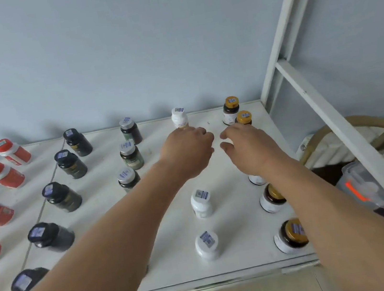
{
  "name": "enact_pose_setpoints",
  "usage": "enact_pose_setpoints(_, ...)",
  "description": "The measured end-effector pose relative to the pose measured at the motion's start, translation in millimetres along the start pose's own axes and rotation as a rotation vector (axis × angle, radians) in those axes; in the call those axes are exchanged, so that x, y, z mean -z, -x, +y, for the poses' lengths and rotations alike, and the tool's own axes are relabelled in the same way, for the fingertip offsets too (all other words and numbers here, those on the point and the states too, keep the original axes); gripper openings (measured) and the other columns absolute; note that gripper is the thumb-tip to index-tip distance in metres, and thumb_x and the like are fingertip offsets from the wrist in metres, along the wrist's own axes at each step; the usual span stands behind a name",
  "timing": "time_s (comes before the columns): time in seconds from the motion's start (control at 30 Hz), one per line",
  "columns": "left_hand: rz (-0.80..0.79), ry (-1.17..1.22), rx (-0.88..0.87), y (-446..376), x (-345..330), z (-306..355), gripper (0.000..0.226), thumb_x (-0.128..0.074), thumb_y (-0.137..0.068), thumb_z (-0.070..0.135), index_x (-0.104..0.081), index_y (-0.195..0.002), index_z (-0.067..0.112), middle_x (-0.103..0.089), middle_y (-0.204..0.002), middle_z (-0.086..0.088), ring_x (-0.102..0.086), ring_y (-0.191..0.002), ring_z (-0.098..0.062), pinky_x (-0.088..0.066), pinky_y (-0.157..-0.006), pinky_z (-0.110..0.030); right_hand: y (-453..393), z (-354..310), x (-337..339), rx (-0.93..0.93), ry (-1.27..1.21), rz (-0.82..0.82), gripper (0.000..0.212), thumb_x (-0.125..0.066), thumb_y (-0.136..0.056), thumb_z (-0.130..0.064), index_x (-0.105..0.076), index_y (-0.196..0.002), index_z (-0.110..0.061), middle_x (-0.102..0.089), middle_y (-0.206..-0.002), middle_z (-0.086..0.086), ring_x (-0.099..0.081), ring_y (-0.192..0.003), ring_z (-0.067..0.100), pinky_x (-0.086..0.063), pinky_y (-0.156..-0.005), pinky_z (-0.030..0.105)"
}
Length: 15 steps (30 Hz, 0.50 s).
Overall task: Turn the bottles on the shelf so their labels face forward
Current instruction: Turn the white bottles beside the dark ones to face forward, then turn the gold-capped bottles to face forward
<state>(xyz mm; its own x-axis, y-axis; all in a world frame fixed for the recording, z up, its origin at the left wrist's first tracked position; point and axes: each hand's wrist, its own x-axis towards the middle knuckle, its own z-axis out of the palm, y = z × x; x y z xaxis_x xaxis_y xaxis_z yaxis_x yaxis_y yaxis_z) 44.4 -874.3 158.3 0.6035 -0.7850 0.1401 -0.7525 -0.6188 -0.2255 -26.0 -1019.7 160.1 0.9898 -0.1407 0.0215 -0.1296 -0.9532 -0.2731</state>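
Rows of bottles stand on the white shelf (235, 216), in columns by kind: red (4, 175), black (70, 164), silver-capped dark (131, 156), white (201, 203) and gold-capped brown (292, 236). My left hand (187, 151) reaches into the white column with its fingers curled down, right in front of the rearmost white bottle (179, 117). Whatever is under its palm is hidden. My right hand (249, 146) hovers beside it with fingers spread, just in front of a gold-capped bottle (244, 117). My right forearm covers part of another gold-capped bottle (256, 179).
A pale blue wall rises directly behind the shelf. A white metal frame post (291, 16) and diagonal brace (326, 111) border the right side. Beyond them lie a clear plastic box with orange clips (363, 186) and a wicker chair (371, 122). The shelf's front edge (219, 278) is near me.
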Motion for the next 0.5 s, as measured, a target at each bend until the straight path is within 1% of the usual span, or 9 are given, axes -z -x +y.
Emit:
enact_pose_setpoints(0.07, 0.011, -0.016, 0.044, 13, 16, 25, 0.029, -0.041, -0.100, 0.037, -0.058, -0.112, 0.017, -0.062, -0.109, 0.001, -0.060, -0.099, -0.024, -0.043, -0.071, -0.034, 26, 13, 6, 0.012, -0.021, 0.010, 0.036, -0.043, -0.101, -0.033, -0.053, -0.133, -0.019, -0.050, -0.140, 0.001, -0.048, -0.123, 0.025, -0.041, -0.098, 0.038)
enact_pose_setpoints(0.13, 0.018, -0.017, 0.098, 27, 29, 52, 0.029, -0.041, -0.100, 0.037, -0.058, -0.112, 0.017, -0.061, -0.109, 0.001, -0.059, -0.100, -0.024, -0.043, -0.071, -0.034, 51, 26, 11, 0.016, -0.049, 0.025, 0.036, -0.044, -0.101, -0.034, -0.054, -0.132, -0.020, -0.051, -0.139, 0.002, -0.049, -0.121, 0.025, -0.041, -0.097, 0.038)
enact_pose_setpoints(0.23, 0.006, 0.042, 0.137, 48, 40, 93, 0.029, -0.042, -0.099, 0.039, -0.057, -0.111, 0.017, -0.061, -0.108, 0.002, -0.058, -0.102, -0.023, -0.043, -0.071, -0.034, 90, 46, 17, 0.012, -0.105, 0.048, 0.035, -0.045, -0.099, -0.034, -0.057, -0.129, -0.019, -0.055, -0.133, 0.004, -0.053, -0.114, 0.026, -0.045, -0.092, 0.039)
enact_pose_setpoints(0.3, -0.002, 0.088, 0.159, 60, 41, 117, 0.031, -0.042, -0.099, 0.040, -0.057, -0.114, 0.018, -0.061, -0.110, 0.003, -0.057, -0.105, -0.022, -0.041, -0.071, -0.033, 115, 58, 17, 0.015, -0.172, 0.047, 0.033, -0.046, -0.099, -0.033, -0.058, -0.126, -0.018, -0.057, -0.127, 0.005, -0.055, -0.111, 0.026, -0.046, -0.091, 0.041)
enact_pose_setpoints(0.4, -0.061, 0.211, 0.236, 75, 42, 150, 0.036, -0.042, -0.099, 0.041, -0.054, -0.125, 0.020, -0.058, -0.125, 0.003, -0.054, -0.116, -0.020, -0.045, -0.084, -0.034, 148, 76, 15, -0.008, -0.271, 0.029, 0.035, -0.046, -0.100, -0.035, -0.055, -0.130, -0.020, -0.055, -0.131, 0.002, -0.053, -0.116, 0.023, -0.044, -0.095, 0.039)
enact_pose_setpoints(0.5, -0.152, 0.354, 0.321, 94, 38, 177, 0.041, -0.043, -0.099, 0.041, -0.049, -0.135, 0.022, -0.052, -0.138, 0.004, -0.048, -0.126, -0.020, -0.044, -0.094, -0.036, 176, 91, 8, -0.017, -0.381, 0.046, 0.038, -0.046, -0.100, -0.037, -0.051, -0.134, -0.022, -0.054, -0.136, -0.002, -0.051, -0.122, 0.016, -0.040, -0.096, 0.028)
